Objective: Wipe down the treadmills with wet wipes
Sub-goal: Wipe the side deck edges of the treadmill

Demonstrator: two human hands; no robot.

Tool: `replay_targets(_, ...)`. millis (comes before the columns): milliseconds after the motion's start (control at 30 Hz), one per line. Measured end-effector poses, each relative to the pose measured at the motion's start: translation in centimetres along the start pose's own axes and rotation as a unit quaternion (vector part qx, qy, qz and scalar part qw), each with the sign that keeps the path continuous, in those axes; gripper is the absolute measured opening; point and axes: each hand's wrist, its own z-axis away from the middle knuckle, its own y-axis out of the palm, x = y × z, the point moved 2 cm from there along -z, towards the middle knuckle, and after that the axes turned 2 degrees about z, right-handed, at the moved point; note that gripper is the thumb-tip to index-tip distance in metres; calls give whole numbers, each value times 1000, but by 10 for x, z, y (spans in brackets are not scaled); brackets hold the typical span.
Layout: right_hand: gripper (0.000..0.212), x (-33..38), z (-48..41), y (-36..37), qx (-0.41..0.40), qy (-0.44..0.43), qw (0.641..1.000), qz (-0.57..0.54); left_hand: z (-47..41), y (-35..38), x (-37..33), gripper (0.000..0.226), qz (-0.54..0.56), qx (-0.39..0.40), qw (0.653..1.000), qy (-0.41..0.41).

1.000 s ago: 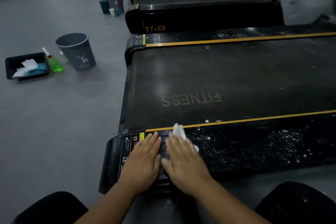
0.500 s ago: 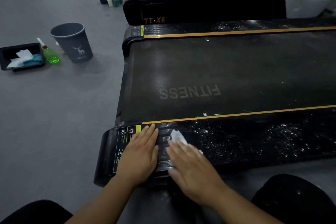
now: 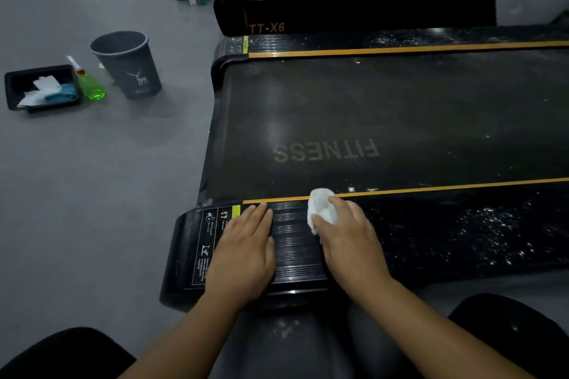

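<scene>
on the treadmill rail [image 3: 295, 255], left hand [image 3: 243, 252] rests with fingers [image 3: 257, 218] flat; right hand [image 3: 351, 240] clutches a wet wipe [image 3: 320, 204].

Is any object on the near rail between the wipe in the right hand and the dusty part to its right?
Nothing visible stands there. The right hand holds the wet wipe on the side rail; rightward only white specks lie on it. The left hand rests on the opposite side.

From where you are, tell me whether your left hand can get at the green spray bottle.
Probably not without shifting over. The left hand rests flat on the treadmill rail, while the green spray bottle is far left across open floor. Nothing blocks it.
</scene>
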Motion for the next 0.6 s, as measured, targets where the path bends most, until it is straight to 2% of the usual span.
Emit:
replay_targets(67, 29, 7, -11, 3, -24, 32, 997, -71, -1, 1, 1, 66, -1, 0, 1000, 1)
replay_targets(167, 57, 31, -9, 11, -29, -29, 989, -140, 0, 2, 2, 64, -5, -1, 1000, 2)
replay_targets(300, 40, 26, 27, 8, 19, -140, 981, -135, -1, 1, 1, 63, -7, -2, 1000, 4)
replay_targets(367, 36, 4, 25, 5, 7, -115, 985, -125, -2, 1, 2, 63, -12, -5, 1000, 1)
replay_targets(433, 44, -9, 17, 0, -16, -56, 995, -76, -1, 1, 0, 63, -14, -2, 1000, 0)
replay_targets(533, 58, -8, 13, -4, -4, 9, 999, -47, -1, 0, 1, 62, -12, -5, 1000, -1)
replay_targets(600, 49, -3, 14, -1, 22, 9, 999, -25, -2, 1, 1, 62, -15, -6, 1000, 0)
